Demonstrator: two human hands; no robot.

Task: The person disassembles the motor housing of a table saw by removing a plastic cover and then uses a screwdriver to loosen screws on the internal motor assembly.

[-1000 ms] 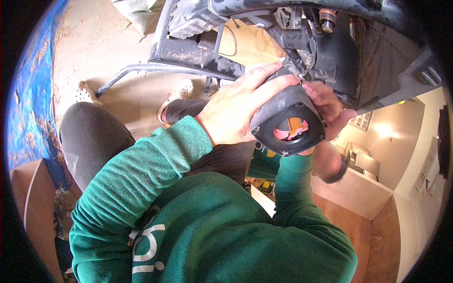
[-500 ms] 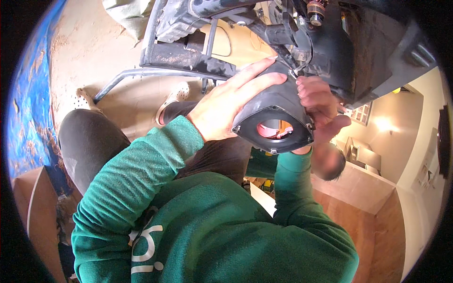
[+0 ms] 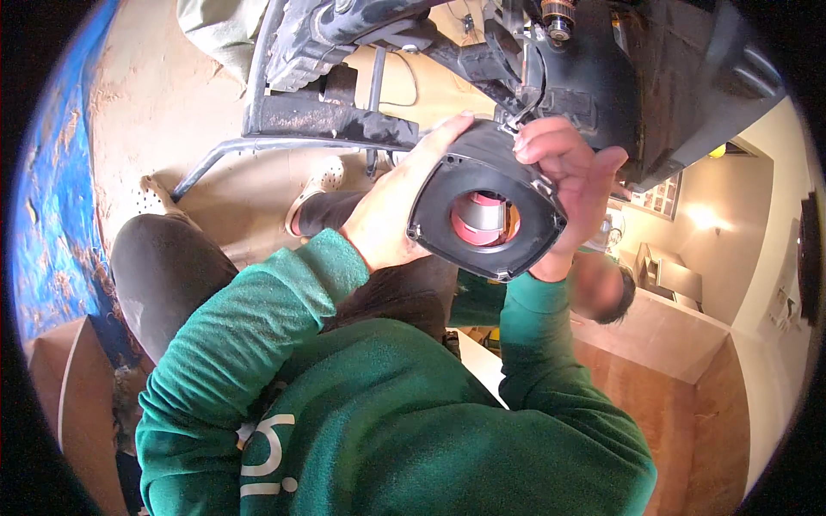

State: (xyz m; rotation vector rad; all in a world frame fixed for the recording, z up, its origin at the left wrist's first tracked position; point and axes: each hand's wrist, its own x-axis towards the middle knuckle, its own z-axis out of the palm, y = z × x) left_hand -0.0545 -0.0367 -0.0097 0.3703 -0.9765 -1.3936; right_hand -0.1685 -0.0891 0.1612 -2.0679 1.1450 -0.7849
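Observation:
A squarish black housing [image 3: 525,224], with a round opening showing pink and silvery parts inside, is held tilted between my hands, just below the dark machine's frame [image 3: 335,116]. My left hand [image 3: 387,206] grips it along the left side, fingers reaching up over its top. My right hand [image 3: 564,185] is closed round the upper right side, curled fingertips beside a small metal fitting and dark cable [image 3: 532,99] at the top. Whether that fitting is held is hidden by the fingers.
A person [image 3: 602,288] is behind my right forearm. Around me are a bent metal tube [image 3: 224,150], white clogs [image 3: 327,176], a pale sack [image 3: 215,26], a blue tarp [image 3: 56,232] and wooden panels [image 3: 73,378]. A dark panel [image 3: 688,95] hangs at the upper right.
The housing has turned so its opening faces me more fully and sits slightly left. My right fingers have moved up and left. The machine appears shifted up and left in view.

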